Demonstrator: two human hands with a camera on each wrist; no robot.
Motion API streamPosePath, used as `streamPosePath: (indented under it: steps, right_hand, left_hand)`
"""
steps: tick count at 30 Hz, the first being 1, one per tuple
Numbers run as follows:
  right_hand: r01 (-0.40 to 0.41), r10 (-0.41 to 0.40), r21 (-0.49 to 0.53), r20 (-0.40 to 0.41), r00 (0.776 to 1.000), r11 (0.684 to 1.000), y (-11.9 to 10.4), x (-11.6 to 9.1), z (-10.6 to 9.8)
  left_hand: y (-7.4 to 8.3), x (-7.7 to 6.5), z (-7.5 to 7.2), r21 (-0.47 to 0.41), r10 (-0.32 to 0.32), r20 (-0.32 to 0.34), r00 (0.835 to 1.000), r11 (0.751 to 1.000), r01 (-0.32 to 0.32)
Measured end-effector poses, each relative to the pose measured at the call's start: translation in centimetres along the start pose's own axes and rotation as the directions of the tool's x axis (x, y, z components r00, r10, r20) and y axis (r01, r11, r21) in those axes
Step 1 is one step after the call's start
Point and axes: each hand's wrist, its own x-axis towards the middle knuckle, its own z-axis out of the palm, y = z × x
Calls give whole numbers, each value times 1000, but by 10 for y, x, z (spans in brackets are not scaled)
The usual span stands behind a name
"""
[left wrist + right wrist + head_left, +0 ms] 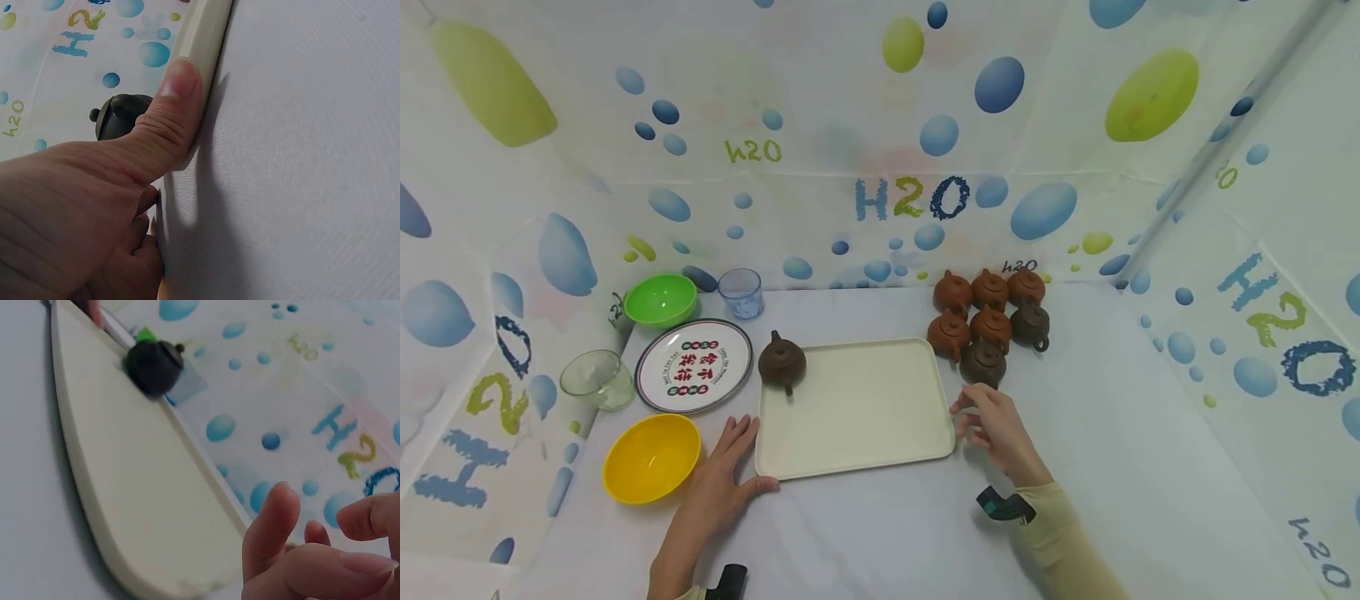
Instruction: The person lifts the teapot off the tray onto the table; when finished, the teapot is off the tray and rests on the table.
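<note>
A cream tray [857, 417] lies in the middle of the table, with a dark brown teapot [782, 363] at its back left corner. My left hand [721, 479] rests at the tray's front left corner. Its thumb lies along the front rim, and its fingers stretch out by the left side. Just off the tray's right edge is my right hand [996, 429], fingers loosely bent and holding nothing. Beyond its fingertips stands a dark teapot [982, 364], with another dark teapot [1030, 323] behind it. Several reddish-brown teapots [948, 335] are grouped there too.
Left of the tray are a white plate [730, 379] with a dark rim, a yellow bowl [651, 458] and a green bowl [661, 300]. A clear glass [598, 382] and a bluish glass [741, 294] stand there too. Patterned sheets [820, 108] wall the table.
</note>
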Motion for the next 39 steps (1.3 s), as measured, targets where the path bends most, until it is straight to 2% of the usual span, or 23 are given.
streamPosePath:
  steps: [7, 15, 23, 29, 33, 39]
  right_hand:
    - [45, -46, 11, 131, 990, 999, -14, 11, 45]
    - [63, -57, -11, 267, 962, 998, -34, 17, 100]
    - [29, -25, -5, 353, 935, 1000, -18, 26, 152]
    - [4, -9, 14, 395, 919, 1000, -3, 31, 188]
    - [-2, 2, 1, 415, 910, 1000, 0, 35, 205]
    - [2, 1, -6, 474, 881, 1000, -1, 42, 219]
  left_hand:
    - [0, -1, 0, 11, 4, -18, 1000, 1000, -4]
    - [0, -1, 0, 6, 21, -32, 999, 1000, -21]
    - [1, -2, 2, 0, 17, -8, 1000, 1000, -17]
    - [0, -3, 1, 17, 43, -38, 998, 999, -43]
    - [-1, -2, 1, 13, 40, -31, 999, 999, -39]
    - [0, -1, 0, 10, 20, -12, 1000, 1000, -20]
